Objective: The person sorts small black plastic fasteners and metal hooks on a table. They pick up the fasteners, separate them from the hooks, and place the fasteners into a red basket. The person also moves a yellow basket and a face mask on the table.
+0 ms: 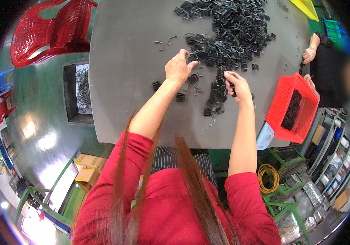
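Note:
A large heap of small black plastic pieces with metal hooks covers the far middle of the grey table. My left hand hovers at the near left edge of the heap, thumb and fingers apart, holding nothing I can see. Lower right of it lie loose black pieces and bare metal hooks. My right hand is closed in a pinch over a strip of black pieces; a small black piece shows between its fingers, partly hidden. Another wire hook lies nearer to me.
A red plastic basket holding dark parts stands at the table's right edge, by a co-worker's hands. A yellow tray sits at the far right corner. Left of the table are a red chair and a dark-rimmed box of hooks.

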The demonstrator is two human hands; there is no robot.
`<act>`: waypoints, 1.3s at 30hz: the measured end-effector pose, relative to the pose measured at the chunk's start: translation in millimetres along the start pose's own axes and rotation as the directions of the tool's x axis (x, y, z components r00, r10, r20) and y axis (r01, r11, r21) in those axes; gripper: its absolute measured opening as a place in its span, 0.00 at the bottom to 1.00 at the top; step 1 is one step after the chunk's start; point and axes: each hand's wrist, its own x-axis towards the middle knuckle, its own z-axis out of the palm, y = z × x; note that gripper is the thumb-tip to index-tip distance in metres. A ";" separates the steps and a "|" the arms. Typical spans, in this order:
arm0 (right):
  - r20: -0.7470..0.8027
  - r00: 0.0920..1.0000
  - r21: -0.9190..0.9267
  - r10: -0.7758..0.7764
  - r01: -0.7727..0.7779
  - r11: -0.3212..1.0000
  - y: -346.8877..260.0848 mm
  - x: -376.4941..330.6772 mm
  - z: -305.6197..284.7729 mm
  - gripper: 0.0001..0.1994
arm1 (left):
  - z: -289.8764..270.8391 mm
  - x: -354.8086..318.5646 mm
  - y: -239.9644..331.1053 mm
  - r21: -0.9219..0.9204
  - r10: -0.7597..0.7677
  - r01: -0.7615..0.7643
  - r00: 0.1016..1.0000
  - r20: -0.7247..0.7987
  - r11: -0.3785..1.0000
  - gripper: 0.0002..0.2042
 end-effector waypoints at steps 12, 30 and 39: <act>-0.304 0.921 -0.215 -0.243 0.182 0.960 27.8 -74.8 -149.8 0.10 | 22.8 -35.2 102.4 -0.485 -0.133 0.370 0.881 0.454 0.793 0.13; -0.026 0.543 -0.719 -0.839 0.573 0.393 77.2 -97.3 -188.6 0.08 | 178.7 -129.4 182.0 0.186 0.120 -0.113 0.992 -0.025 0.976 0.18; -0.038 0.846 -0.484 -0.532 0.450 0.750 127.9 -24.7 -195.6 0.07 | 167.4 -132.9 141.0 -0.211 0.132 -0.111 0.987 0.089 0.971 0.11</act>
